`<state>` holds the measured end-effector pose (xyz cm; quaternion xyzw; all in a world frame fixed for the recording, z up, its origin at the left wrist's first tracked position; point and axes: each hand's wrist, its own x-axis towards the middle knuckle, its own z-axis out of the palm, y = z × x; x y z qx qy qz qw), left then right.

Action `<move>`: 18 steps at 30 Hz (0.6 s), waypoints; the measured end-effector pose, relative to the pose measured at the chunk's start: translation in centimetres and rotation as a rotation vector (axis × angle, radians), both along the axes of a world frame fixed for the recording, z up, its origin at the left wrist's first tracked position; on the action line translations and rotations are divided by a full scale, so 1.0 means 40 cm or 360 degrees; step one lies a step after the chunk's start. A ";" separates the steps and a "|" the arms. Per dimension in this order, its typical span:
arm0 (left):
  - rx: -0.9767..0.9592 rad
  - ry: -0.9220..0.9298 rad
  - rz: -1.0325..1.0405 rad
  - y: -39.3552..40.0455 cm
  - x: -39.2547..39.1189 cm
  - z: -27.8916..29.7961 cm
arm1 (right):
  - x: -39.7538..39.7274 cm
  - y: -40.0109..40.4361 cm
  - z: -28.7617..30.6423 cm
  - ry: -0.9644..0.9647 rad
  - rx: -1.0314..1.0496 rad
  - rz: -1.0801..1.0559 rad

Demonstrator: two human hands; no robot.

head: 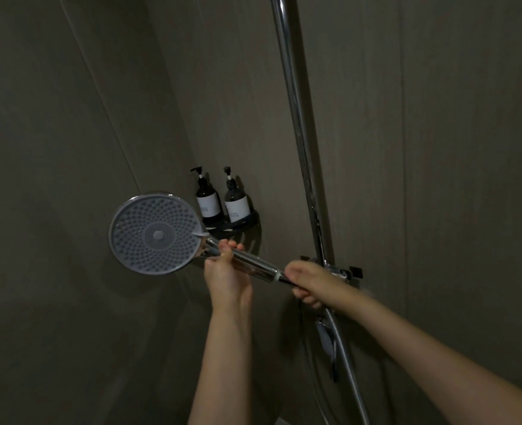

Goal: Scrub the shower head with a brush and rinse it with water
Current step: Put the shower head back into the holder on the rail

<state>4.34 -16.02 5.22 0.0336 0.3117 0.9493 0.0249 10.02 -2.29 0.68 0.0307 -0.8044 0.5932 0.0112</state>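
Observation:
A round chrome shower head [155,234] with a grey nozzle face points toward me at centre left. My left hand [226,273] grips the chrome handle just behind the head, fingers curled round it. My right hand [310,283] grips the far end of the handle, where the hose [344,357] joins, close to the wall bracket [350,271]. No brush is in view and no water is running.
A chrome riser rail [296,124] runs up the dark tiled wall. Two dark pump bottles [222,199] with white labels stand in a black corner shelf [247,223] just behind the shower head. The mixer lever [325,332] sits below my right hand.

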 end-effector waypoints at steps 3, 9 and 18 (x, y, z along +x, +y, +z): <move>0.0114 -0.0051 -0.0017 0.001 -0.001 -0.001 | 0.000 -0.003 -0.010 0.0366 0.0205 -0.0193; 0.0148 -0.0073 -0.0055 0.012 -0.002 -0.004 | -0.007 -0.002 0.005 0.0432 0.0486 -0.0250; 0.0001 0.0026 -0.0054 0.021 -0.009 -0.012 | -0.023 0.015 -0.013 -0.0177 -0.0592 0.0018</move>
